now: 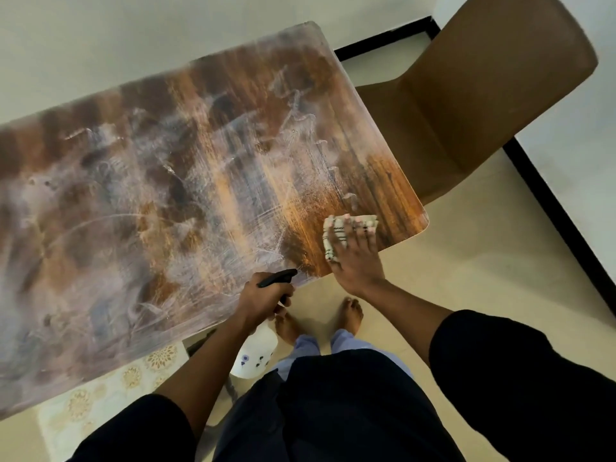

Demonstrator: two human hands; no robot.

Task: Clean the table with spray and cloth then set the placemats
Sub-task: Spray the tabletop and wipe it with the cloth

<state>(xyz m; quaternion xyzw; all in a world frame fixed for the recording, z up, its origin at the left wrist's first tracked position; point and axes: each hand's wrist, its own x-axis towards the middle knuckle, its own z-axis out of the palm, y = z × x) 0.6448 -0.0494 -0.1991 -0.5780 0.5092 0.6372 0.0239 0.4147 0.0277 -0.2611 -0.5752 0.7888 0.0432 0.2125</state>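
I have the right hand (355,261) flat on the cloth (336,233), fingers straight and spread, pressing it to the tabletop (200,161) near its corner at about 3 o'clock from the middle of the view. The left hand (266,296) has its grip curled round the neck of the spray bottle (255,351), black nozzle pointing toward the cloth, the white body hanging just off the near edge at about 6 o'clock. The wood is streaked with wet smears across nearly its whole face, so I judge the wiping well under way and the placemats not yet due. A patterned sheet (100,395) under the tabletop's near edge at 7 o'clock may be one of them; I cannot tell. To wipe well I would keep the palm flat, work in overlapping passes from this corner across, and spray ahead of the cloth. A chair (483,95) stands at 1 o'clock.
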